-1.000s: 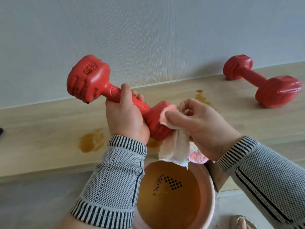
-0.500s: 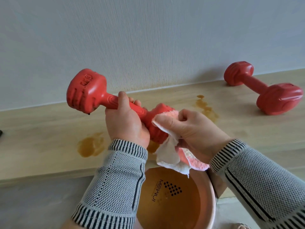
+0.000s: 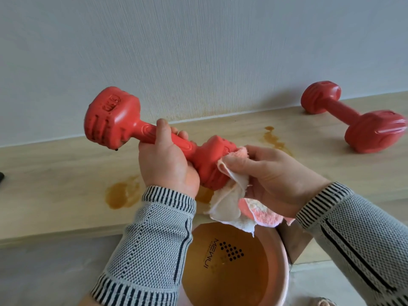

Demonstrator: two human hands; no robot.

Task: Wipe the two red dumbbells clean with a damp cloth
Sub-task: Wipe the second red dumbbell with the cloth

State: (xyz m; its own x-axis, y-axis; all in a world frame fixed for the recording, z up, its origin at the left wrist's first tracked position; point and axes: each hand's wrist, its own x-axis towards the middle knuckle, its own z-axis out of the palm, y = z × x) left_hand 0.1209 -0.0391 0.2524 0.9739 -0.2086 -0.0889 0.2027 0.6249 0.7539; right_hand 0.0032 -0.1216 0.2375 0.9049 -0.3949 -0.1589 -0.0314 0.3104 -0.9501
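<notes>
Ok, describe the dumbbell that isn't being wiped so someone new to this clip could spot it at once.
Follow the pale wooden ledge that runs along the grey wall to its far right end. There a red dumbbell lies on the wood, one head close to the wall. No hand or cloth touches it, unlike its twin.

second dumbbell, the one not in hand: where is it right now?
Head view, far right: the second dumbbell lies on the wooden ledge against the wall, beyond the right hand, which touches nothing of it.
</notes>
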